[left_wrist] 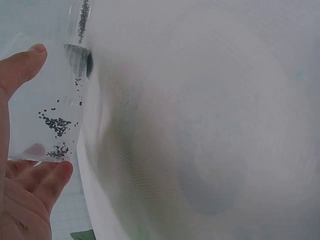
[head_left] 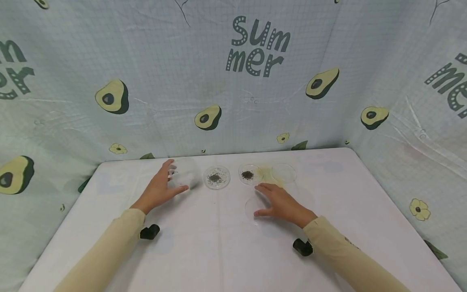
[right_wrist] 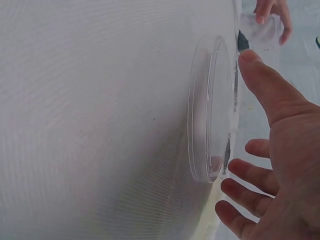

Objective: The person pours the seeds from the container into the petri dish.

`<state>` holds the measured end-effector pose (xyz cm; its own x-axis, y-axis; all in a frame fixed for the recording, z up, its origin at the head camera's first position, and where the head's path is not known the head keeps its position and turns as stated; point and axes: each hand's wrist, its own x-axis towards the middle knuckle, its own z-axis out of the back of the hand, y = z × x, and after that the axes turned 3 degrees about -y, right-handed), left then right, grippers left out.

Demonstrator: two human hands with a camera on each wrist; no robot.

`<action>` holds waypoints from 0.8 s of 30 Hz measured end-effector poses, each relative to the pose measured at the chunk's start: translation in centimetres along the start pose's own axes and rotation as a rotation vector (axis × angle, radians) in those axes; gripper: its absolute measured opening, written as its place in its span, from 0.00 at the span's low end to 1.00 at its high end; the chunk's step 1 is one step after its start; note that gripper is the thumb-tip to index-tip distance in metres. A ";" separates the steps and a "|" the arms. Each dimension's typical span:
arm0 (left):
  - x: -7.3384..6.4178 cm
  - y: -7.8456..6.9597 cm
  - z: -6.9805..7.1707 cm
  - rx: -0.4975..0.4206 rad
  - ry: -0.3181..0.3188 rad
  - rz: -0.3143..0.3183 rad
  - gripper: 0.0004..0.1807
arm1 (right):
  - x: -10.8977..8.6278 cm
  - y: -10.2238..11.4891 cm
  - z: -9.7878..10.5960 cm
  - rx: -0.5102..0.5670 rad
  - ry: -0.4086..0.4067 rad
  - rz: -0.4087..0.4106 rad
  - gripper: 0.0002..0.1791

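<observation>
My left hand (head_left: 157, 188) holds a clear plastic container (left_wrist: 30, 105), thumb on one side and fingers on the other. Small dark grains (left_wrist: 56, 125) show at or through its clear wall; I cannot tell which. Just right of it is a clear round dish (head_left: 217, 177) with dark grains scattered inside. A second dish (head_left: 250, 174) bears a small dark heap. My right hand (head_left: 281, 205) reaches beside a clear shallow dish (right_wrist: 200, 110) on the table, thumb and fingers spread and apart from it in the right wrist view.
Another clear dish (head_left: 284, 173) lies on the right of the row, beside a yellowish patch (head_left: 268, 175) on the white cloth (head_left: 219, 251). A patterned curtain (head_left: 164, 73) rises behind the table's far edge. Black wrist cameras (head_left: 150, 232) hang under the sleeves.
</observation>
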<state>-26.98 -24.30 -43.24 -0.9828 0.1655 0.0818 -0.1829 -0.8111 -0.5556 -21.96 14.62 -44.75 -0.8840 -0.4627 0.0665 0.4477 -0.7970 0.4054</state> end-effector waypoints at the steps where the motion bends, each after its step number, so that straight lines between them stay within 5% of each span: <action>1: 0.0 0.0 0.0 -0.002 0.003 0.005 0.58 | -0.1 0.0 0.0 0.000 -0.001 0.010 0.48; 24: 0.2 1.8 -0.9 -0.171 0.059 0.080 0.59 | -0.8 -0.2 -0.2 0.013 0.050 0.078 0.52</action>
<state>-27.47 -25.21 -44.96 -0.9899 0.1412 -0.0143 -0.0922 -0.7170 -0.6910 -21.33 15.11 -45.03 -0.8388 -0.5418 0.0530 0.5124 -0.7530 0.4129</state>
